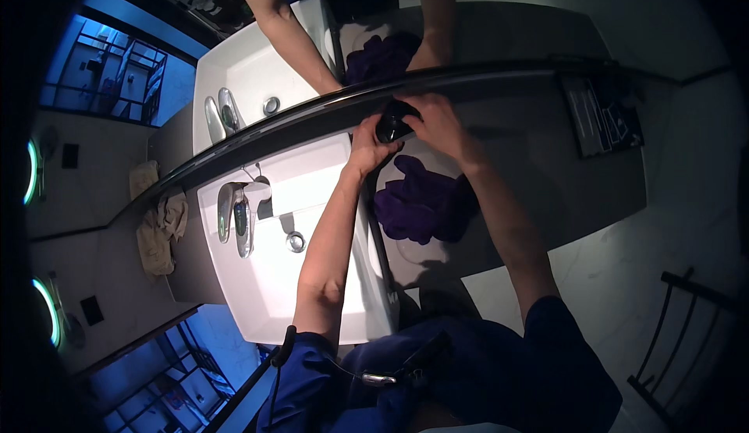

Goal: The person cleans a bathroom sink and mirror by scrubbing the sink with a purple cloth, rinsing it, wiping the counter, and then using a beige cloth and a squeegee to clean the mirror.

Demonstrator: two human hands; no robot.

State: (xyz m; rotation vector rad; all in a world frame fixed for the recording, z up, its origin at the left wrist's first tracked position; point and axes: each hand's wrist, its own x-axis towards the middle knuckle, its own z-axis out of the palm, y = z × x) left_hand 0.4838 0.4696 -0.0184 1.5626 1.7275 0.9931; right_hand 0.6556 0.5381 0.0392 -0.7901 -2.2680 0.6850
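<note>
Close to the foot of the mirror, I have both hands around a dark, glossy rounded object; its exact kind cannot be made out. My left hand grips its left and near side beside the basin's corner. From the right, the fingers of my right hand close on its top and side. A crumpled purple cloth lies on the grey countertop just below the hands. Left of it stands a white rectangular washbasin, under my left forearm.
Chrome faucet parts rise at the basin's left, near a metal drain stopper. A mirror's dark lower edge runs behind the counter. Beige cloth lies far left, a dark printed packet far right. A black rack stands lower right.
</note>
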